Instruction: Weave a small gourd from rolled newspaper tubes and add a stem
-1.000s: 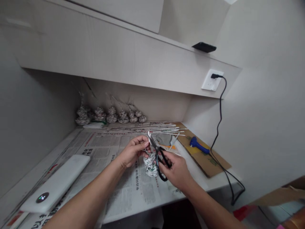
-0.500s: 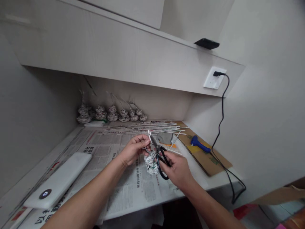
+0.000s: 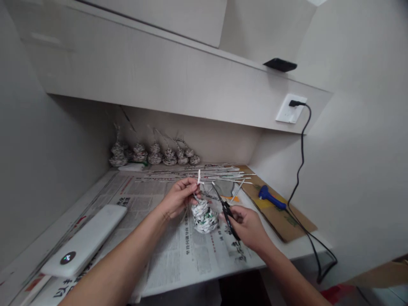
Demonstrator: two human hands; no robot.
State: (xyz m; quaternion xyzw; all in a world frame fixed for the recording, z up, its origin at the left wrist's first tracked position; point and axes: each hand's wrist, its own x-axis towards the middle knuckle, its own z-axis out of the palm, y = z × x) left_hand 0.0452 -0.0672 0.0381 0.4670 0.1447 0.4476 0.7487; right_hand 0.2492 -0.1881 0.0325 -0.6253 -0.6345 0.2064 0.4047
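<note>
Between the fingertips of my left hand (image 3: 183, 196) is the thin stem of a small gourd woven from rolled paper strips (image 3: 204, 217). Its round body hangs below my fingers, over the newspaper. White strip ends (image 3: 199, 176) stick up past my thumb. My right hand (image 3: 247, 225) is closed round the handles of black scissors (image 3: 227, 208). Their blades point up and left, a short way right of the strip ends and apart from them.
Several woven gourds (image 3: 155, 154) line the back wall. Paper sticks (image 3: 191, 173) lie before them on newspaper (image 3: 134, 199). A white power bank (image 3: 86, 240) lies left. On cardboard (image 3: 287, 225) at right rests a blue glue gun (image 3: 270, 197), its black cord (image 3: 301, 161) running to a wall socket (image 3: 291, 109).
The scissors have moved right, away from the strip ends beside my left fingers, and turned edge-on. More of the gourd now shows. The whole view has shifted slightly.
</note>
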